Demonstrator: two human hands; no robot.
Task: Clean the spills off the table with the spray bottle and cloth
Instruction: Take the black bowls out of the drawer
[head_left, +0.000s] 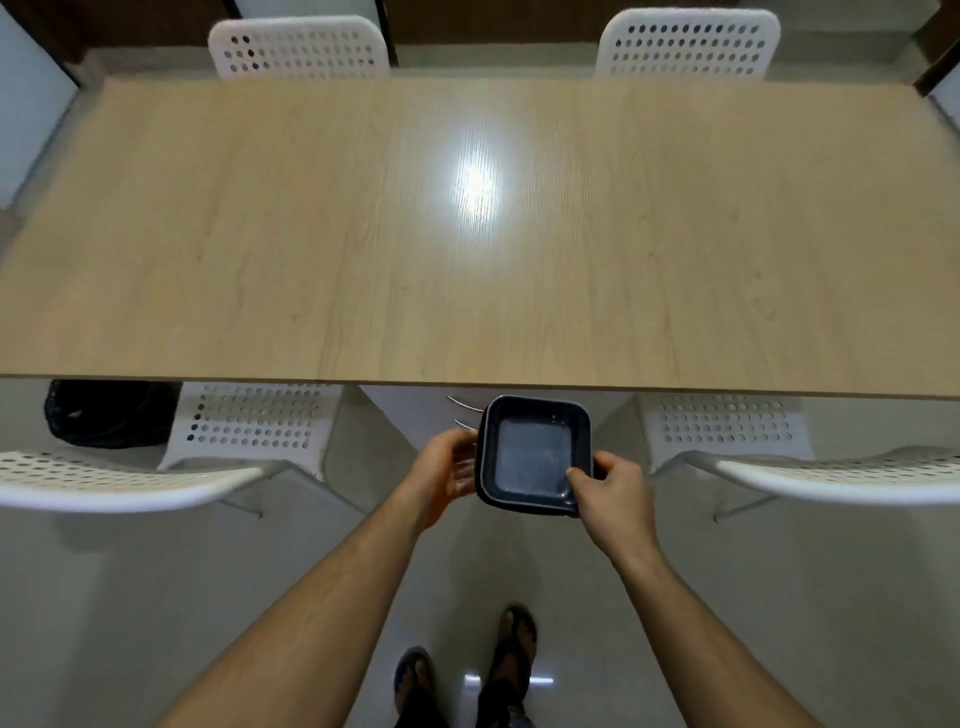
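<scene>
The long wooden table (363, 249) fills the view, with no spray bottle, cloth or spill visible on it. White perforated chairs (244, 431) stand around it, and a black bag (109, 413) sits on the floor to the left. Just off the near edge, both hands carry a dark square dish (535, 452). The left hand (449, 462) cups its side with curled fingers; the right hand (613, 491) pinches the rim, thumb on top. The dish looks stiff, light and glossy, so probably slippery; opposite rims seem the safest hold.
</scene>
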